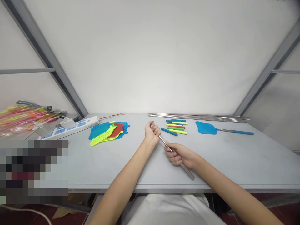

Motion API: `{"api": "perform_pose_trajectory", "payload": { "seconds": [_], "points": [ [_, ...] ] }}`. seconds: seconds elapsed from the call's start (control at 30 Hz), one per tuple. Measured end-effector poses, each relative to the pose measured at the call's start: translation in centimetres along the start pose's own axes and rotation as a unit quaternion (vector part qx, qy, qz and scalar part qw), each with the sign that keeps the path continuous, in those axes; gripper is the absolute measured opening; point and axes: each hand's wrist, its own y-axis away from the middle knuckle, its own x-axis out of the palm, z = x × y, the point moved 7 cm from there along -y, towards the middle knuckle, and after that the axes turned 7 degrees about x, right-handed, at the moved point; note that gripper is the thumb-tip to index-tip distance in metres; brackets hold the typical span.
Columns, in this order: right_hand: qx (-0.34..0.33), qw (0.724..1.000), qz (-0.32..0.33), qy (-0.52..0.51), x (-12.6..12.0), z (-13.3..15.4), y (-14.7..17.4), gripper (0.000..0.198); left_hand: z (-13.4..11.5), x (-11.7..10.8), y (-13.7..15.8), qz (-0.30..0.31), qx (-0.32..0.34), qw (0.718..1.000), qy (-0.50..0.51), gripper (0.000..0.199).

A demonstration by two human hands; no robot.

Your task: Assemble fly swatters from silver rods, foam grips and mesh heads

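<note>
A thin silvery metal rod [188, 172] slants over the table, its lower end near the front edge. Its upper end runs into my left hand [152, 132], which is closed around it; the tip is hidden. My right hand [177, 153] is wrapped round the middle of the same rod. Just beyond my hands lie several coloured plastic handles [175, 128] in blue, yellow, green and red. To the right rests a blue fly swatter [206, 128] with a metal shaft and blue handle. Several mesh fly swatter heads [100, 132] are piled on the left.
A bundle of metal rods [199, 117] lies along the wall on the grey table [234, 162]. At left are a white power strip [77, 127] with plugs and a heap of plastic-wrapped colourful items [21, 115]. The lower left corner is pixelated. Metal posts [63, 84] flank the table.
</note>
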Motion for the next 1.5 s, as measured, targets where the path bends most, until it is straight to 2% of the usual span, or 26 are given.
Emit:
{"api": "perform_pose_trajectory", "payload": {
  "seconds": [0.17, 0.33, 1.07, 1.5],
  "points": [
    [-0.003, 1.0, 0.013, -0.012, -0.2, 0.1, -0.1, 0.026, 0.3, -0.1, 0.1, 0.001, 0.021, 1.0, 0.011, 0.029],
    [0.006, 1.0, 0.017, -0.021, -0.2, 0.0, 0.0, 0.026, 0.6, -0.4, 0.2, -0.017, 0.014, 1.0, 0.017, 0.029],
    [0.029, 0.999, -0.036, -0.005, -0.6, -0.1, 0.3, 0.025, 1.7, -1.8, 0.4, -0.085, 0.015, 0.996, 0.026, 0.029],
    [0.033, 0.999, -0.029, -0.007, -0.6, 0.1, 0.3, 0.025, 2.0, -1.8, 0.9, -0.094, 0.022, 0.995, 0.018, 0.028]
  ]
}}
